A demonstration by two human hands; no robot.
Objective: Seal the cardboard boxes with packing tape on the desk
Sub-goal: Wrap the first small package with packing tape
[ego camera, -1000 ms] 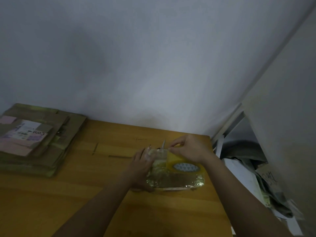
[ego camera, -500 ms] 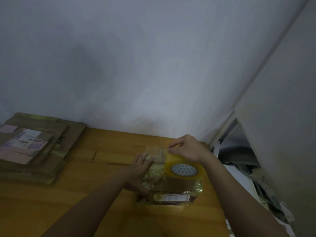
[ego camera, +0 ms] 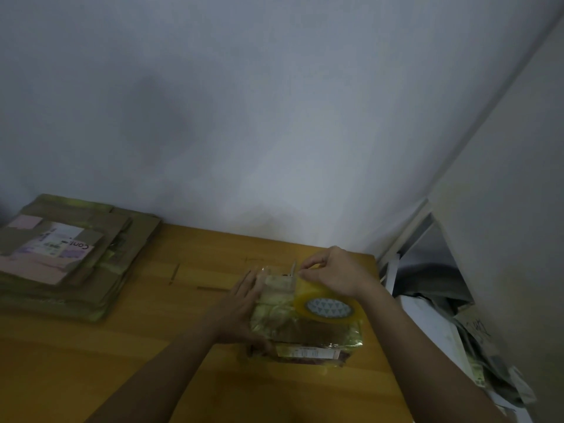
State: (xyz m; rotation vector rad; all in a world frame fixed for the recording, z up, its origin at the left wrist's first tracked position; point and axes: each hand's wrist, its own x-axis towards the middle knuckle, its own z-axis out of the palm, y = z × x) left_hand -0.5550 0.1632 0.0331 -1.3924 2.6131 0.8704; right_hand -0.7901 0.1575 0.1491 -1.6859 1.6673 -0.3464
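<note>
Left hand (ego camera: pixel 244 303) flat against box (ego camera: pixel 305 331); right hand (ego camera: pixel 332 271) pinches tape roll (ego camera: pixel 328 308) above

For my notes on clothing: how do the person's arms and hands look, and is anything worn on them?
Both forearms are bare as far as the picture shows; no sleeves are visible. The left hand and right hand wear no gloves. I see no watch, ring or bracelet, though the light is dim.
</note>
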